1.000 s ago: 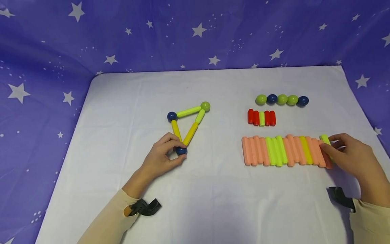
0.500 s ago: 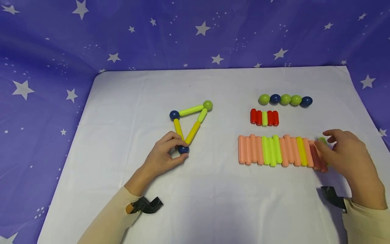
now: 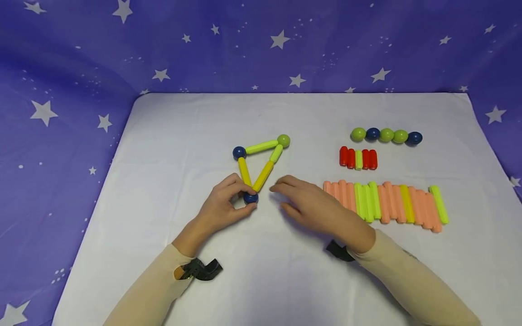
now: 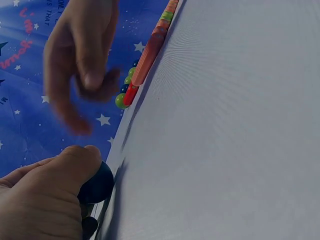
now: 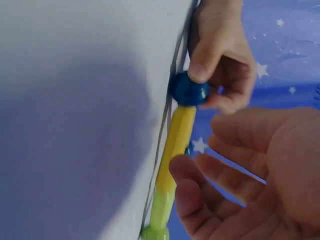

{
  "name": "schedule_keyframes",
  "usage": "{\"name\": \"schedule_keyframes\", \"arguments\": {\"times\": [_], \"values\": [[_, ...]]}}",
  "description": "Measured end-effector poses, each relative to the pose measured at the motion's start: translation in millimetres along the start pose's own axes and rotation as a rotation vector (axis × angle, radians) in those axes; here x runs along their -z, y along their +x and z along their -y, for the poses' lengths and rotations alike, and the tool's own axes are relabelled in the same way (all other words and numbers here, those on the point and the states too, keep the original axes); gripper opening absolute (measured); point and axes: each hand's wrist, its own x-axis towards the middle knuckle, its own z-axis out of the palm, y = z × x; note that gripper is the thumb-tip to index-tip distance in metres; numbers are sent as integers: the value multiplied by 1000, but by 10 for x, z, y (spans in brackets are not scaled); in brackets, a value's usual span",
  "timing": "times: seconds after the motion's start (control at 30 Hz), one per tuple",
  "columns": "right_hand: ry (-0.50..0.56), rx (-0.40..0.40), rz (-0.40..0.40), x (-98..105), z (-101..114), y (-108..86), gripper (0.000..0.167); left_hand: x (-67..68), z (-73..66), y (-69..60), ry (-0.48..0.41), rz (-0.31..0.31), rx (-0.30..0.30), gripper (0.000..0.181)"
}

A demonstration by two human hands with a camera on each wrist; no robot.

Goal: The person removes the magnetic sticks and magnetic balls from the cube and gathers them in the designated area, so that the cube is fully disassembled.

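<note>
A triangle of rods and balls lies on the white cloth. Its near corner is a dark blue ball (image 3: 250, 198), which my left hand (image 3: 224, 201) pinches between thumb and fingers. Two yellow rods (image 3: 244, 171) spread from that ball; a light green rod (image 3: 276, 154) extends the right-hand one. Another green rod (image 3: 262, 146) joins the second blue ball (image 3: 239, 153) to the green ball (image 3: 283, 141). My right hand (image 3: 311, 203) hovers just right of the triangle, fingers loosely bent around nothing. In the right wrist view, its fingers are close to the yellow rod (image 5: 176, 145).
A row of salmon, green and yellow rods (image 3: 391, 203) lies at right, partly behind my right hand. One green rod (image 3: 438, 204) sits at its right end. Short red rods (image 3: 367, 159) and a line of balls (image 3: 386, 135) lie farther back. A purple starry curtain (image 3: 261, 63) borders the table.
My right hand has left the right end of the rod row and moved left to beside the triangle, carrying nothing. The left hand keeps its pinch on the ball.
</note>
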Motion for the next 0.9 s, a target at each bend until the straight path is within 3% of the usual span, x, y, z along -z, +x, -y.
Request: {"name": "schedule_keyframes", "arguments": {"times": [0.17,0.4,0.73,0.8,0.9], "values": [[-48,28,-37,-181,72,363,35,-39,10,14,-16,8,4,23],[-58,5,-28,-273,86,520,24,-2,12,-10,-2,-4,15,23],[-97,50,50,-254,20,496,23,-17,20,-4,-18,-15,2,23],[-58,58,45,-243,-17,463,24,-16,26,-6,-16,-18,0,23],[80,48,-12,-213,-78,420,24,-13,29,-8,-12,-17,3,23]]}}
